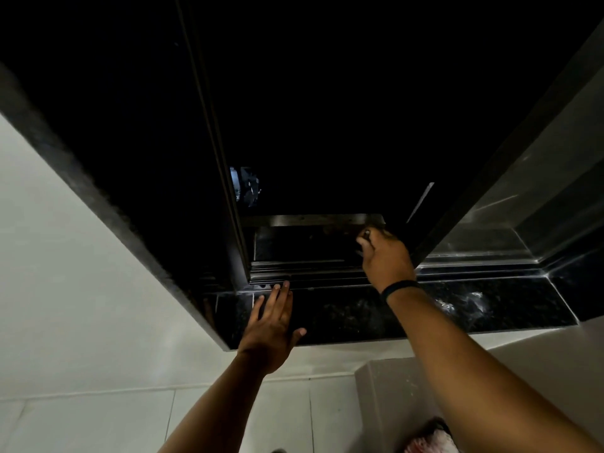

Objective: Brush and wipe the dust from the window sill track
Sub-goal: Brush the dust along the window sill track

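The window sill track [313, 273] is a band of dark metal rails running left to right between the black granite sill [353, 313] and the dark open window. My left hand [271, 325] lies flat on the sill, fingers apart, fingertips touching the near rail at the track's left end. My right hand [385, 256], with a black band on the wrist, reaches across the rails to the far side. Its fingers are curled around a small dark tool [366, 233] that is mostly hidden; I cannot tell what kind it is.
An upright sash frame [236, 256] stands at the track's left end. A glass pane [523, 210] closes the right side. Pale smudges [464, 302] mark the sill on the right. A red and white cloth [431, 443] lies low beside a white ledge [385, 397].
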